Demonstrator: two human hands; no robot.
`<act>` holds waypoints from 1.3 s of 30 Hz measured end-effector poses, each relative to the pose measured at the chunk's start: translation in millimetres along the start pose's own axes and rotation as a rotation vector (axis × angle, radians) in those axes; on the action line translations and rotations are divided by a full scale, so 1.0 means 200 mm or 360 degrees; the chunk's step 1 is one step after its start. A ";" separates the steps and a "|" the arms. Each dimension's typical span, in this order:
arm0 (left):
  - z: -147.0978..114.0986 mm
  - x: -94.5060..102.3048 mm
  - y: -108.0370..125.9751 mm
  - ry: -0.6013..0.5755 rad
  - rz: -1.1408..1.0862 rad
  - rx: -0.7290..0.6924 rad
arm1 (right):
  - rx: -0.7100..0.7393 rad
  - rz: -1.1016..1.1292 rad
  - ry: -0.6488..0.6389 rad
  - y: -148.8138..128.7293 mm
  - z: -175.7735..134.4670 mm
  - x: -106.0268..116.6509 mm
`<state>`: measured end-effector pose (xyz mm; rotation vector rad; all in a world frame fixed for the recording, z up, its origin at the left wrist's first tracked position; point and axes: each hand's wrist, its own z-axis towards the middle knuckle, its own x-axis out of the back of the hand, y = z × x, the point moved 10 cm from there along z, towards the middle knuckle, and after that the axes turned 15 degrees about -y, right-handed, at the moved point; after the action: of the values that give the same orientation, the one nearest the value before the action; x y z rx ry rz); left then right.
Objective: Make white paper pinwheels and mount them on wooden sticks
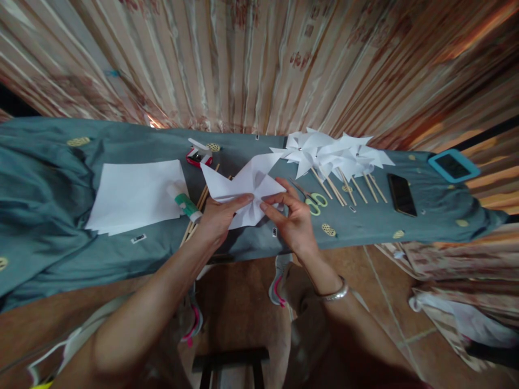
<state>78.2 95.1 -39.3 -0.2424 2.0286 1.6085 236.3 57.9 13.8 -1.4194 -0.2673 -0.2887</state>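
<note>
A white paper pinwheel (239,189) is held up over the cloth-covered table, its points folded in towards the centre. My left hand (221,216) grips it from the left, thumb pressed near the middle. From the right, my right hand (294,216) pinches the paper close to the centre with thumb and index finger. Just left of my left hand lie a green and white glue stick (186,203) and several thin wooden sticks (203,197), partly hidden by hand and paper. Scissors with pale green handles (315,202) lie right of my right hand.
A stack of white paper (138,194) lies on the left of the table (162,259). Behind the pinwheel is a red and white stapler (199,154). Several finished pinwheels on sticks (336,154) lie back right, then a phone (401,194) and a blue-framed tablet (454,166). A curtain (227,70) hangs behind.
</note>
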 end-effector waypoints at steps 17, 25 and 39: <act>0.00 0.01 0.00 0.0013 0.0031 -0.0033 | -0.0028 -0.0030 0.0059 0.01 0.00 0.00; -0.02 0.00 0.01 0.0038 0.0032 -0.0010 | -0.0021 -0.0036 0.0049 0.00 -0.01 -0.01; -0.08 0.37 0.58 0.0535 -0.0127 -0.0530 | -0.0002 0.0170 0.0162 0.15 0.05 0.16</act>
<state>-41.9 125.5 23.3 -0.7506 1.9399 1.9538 276.2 69.7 -0.8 -1.4105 -0.1078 -0.2726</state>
